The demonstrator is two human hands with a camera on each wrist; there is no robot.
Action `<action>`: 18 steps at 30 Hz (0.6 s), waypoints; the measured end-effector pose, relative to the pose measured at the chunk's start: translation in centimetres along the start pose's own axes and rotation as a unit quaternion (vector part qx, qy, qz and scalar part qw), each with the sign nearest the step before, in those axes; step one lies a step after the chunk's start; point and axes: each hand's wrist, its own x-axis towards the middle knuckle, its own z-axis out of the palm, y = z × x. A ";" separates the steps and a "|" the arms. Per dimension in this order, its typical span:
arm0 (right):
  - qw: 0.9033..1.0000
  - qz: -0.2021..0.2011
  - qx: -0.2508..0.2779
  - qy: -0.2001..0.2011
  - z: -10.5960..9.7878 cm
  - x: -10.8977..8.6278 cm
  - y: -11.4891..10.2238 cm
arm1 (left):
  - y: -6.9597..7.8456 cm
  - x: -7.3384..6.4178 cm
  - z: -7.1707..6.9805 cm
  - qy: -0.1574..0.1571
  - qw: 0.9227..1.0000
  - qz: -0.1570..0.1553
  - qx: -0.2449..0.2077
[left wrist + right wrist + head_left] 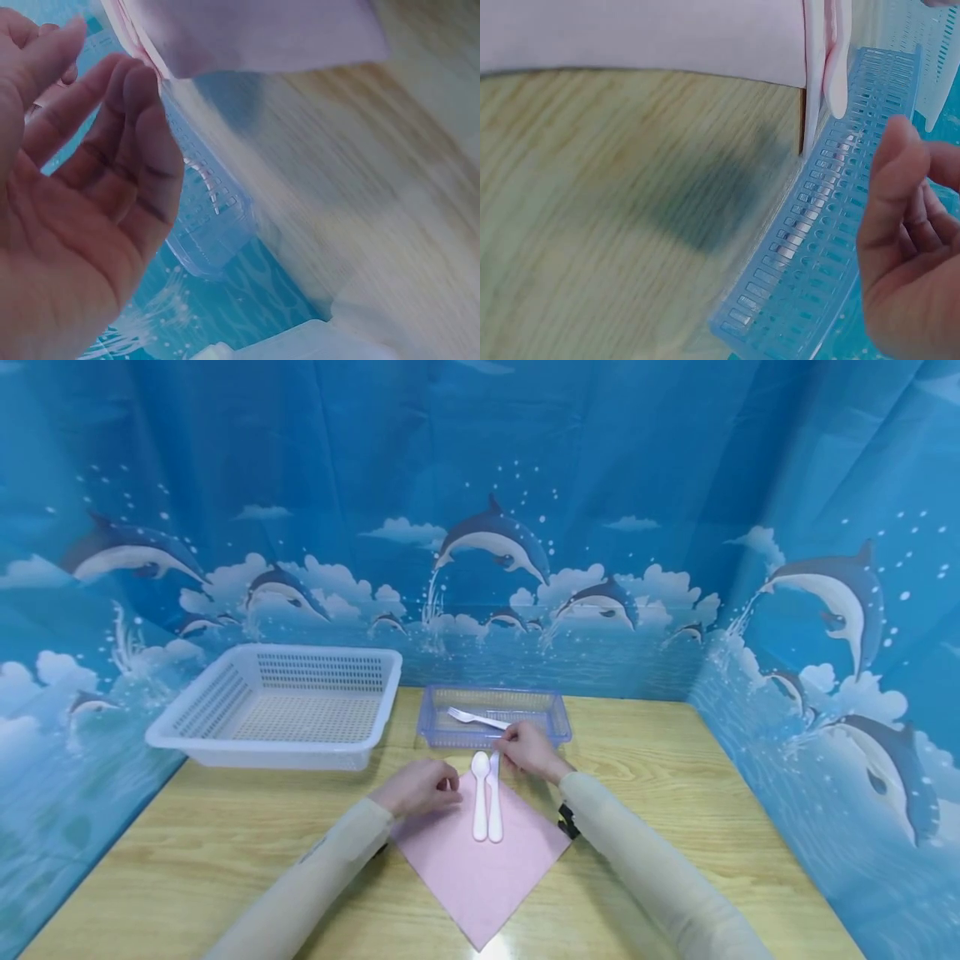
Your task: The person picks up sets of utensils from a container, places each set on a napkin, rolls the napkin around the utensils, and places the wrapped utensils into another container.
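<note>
A white spoon [480, 793] and a white knife [495, 806] lie side by side on a pink cloth [465, 877] set as a diamond. My left hand [423, 787] hovers at the cloth's left edge, its fingers loosely bent and nothing between them in the left wrist view. By the knife's tip and the front rim of a small purple-tinted basket [429, 727] is my right hand [531, 750]. Its thumb and fingers curl loosely, holding nothing visible in the right wrist view. A white fork [476, 718] rests inside the basket, its handle end partly behind the right hand.
A large white perforated basket [273, 747] stands at the back left of the wooden table [675, 793]. Blue curtains [360, 460] printed with dolphins rise behind the table and along both sides.
</note>
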 end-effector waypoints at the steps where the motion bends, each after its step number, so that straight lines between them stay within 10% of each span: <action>1: 1.000 -0.003 -0.008 0.007 0.0 0.1 -0.1 | -0.1 0.1 -0.1 0.010 1.000 -0.007 -0.001; 18: 0.978 -0.058 -0.142 0.138 -0.1 1.9 -0.9 | -1.4 1.3 -1.6 0.197 0.973 -0.121 -0.010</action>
